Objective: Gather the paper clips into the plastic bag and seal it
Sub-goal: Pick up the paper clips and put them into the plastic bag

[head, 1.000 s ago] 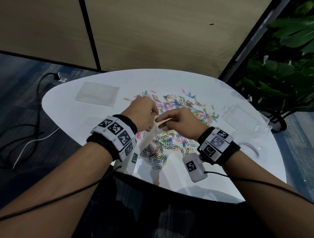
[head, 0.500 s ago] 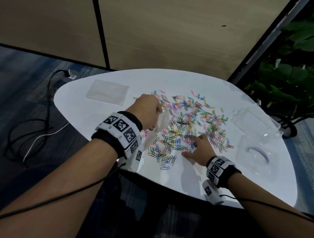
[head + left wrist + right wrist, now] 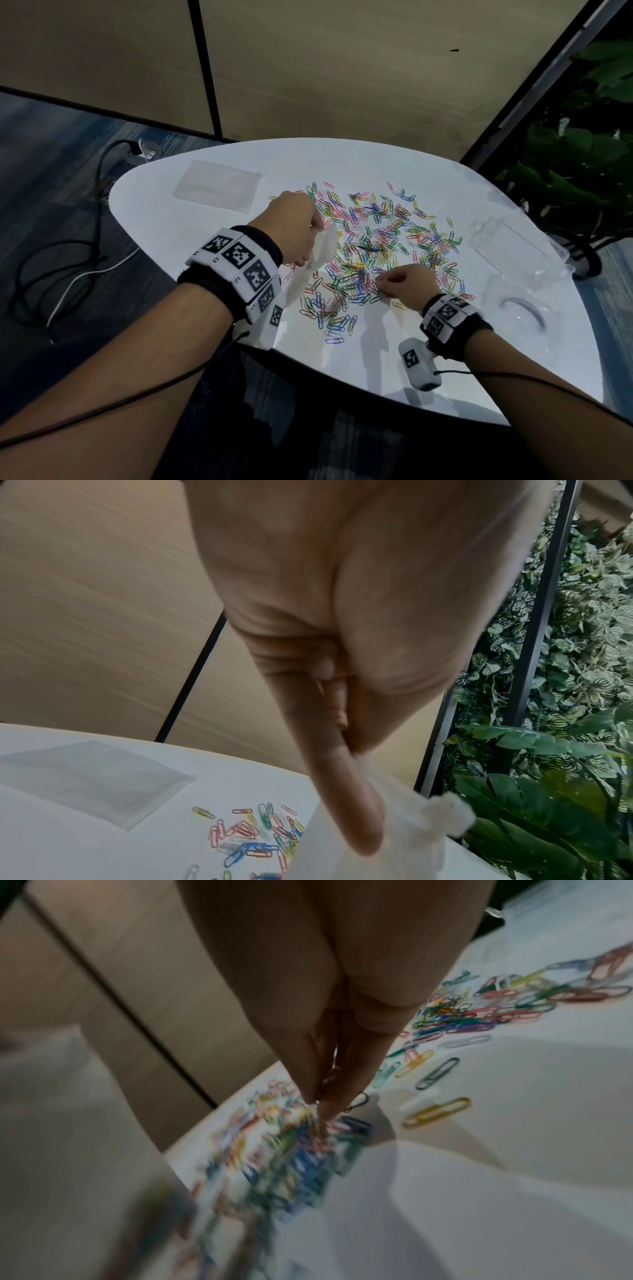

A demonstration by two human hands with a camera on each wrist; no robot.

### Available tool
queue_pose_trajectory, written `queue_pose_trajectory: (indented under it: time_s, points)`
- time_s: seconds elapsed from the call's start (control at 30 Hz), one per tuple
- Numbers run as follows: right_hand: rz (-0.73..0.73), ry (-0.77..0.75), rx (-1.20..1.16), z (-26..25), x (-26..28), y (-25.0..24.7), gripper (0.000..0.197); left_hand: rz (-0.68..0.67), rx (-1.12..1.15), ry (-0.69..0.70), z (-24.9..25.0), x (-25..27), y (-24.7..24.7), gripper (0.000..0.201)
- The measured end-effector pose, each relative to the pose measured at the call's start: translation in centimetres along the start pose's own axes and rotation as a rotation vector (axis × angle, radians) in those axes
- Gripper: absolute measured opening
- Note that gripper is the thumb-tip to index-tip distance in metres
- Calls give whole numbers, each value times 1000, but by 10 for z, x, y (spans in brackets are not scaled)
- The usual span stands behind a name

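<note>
Fingers (image 3: 346, 799) of the left hand (image 3: 294, 228) are curled, pinching the upper edge of the bag (image 3: 318, 255) between thumb and forefinger. The bag hangs from that pinch, its lower part trailing down toward the near table (image 3: 394, 370) edge behind the left wrist; its contents cannot be made out. Far left on the table lies a flat pile of spare bags (image 3: 217, 186), apart from everything else. The clips (image 3: 373, 246) lie scattered across the table centre, from just beside the left hand out to the right, thickest in the middle. The right hand (image 3: 406, 286) sits low on the near side of the spread, fingertips bunched narrow and pressed down among the clips. The right wrist view shows thumb and fingers drawn together with at least one clip caught between them; blur hides the count. Right of the clips stands a clear box (image 3: 513, 248), with a clear lid (image 3: 520, 308) lying nearer.
</note>
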State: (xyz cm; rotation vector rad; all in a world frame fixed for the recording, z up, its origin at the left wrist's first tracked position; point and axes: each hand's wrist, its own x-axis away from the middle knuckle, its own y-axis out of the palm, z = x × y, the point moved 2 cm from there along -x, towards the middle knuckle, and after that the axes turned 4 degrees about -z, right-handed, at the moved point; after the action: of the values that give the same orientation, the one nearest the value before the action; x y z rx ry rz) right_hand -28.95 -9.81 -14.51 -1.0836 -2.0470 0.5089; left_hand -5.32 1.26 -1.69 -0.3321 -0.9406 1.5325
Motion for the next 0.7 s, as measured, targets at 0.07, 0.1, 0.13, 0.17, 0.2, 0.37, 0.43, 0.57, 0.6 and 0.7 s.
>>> queue_pose_trajectory:
  time_s: [0.07, 0.1, 0.13, 0.17, 0.2, 0.37, 0.43, 0.57, 0.6, 0.7]
  points:
    - [-60, 50, -452, -12, 3, -10, 12, -1, -1, 6, 2, -1, 1, 28]
    - [-94, 46, -633, -22, 6, -15, 18, -2, 0, 8, 3, -2, 2, 29]
    - [-131, 28, -771, -34, 11, -21, 24, -5, 0, 10, 5, -3, 3, 29]
    - [-176, -3, -886, -47, 17, -25, 28, -9, -1, 12, 6, -4, 4, 29]
    - [-224, -44, -971, -61, 24, -29, 29, -15, -2, 16, 7, -5, 5, 28]
    - [-287, -207, -947, -100, 54, -21, 12, 3, -10, 58, 21, -7, 11, 24]
    - [-207, -281, -725, -103, 58, -15, 11, 2, -14, 79, 27, -7, 13, 24]
    - [-48, -382, -392, -104, 57, -10, 6, -7, -14, 91, 31, -8, 17, 25]
    - [-35, -392, -376, -104, 57, -10, 5, -12, -1, 92, 32, -9, 18, 24]
    - [21, -499, -138, -102, 59, -13, 14, -43, 45, 96, 37, -8, 21, 24]
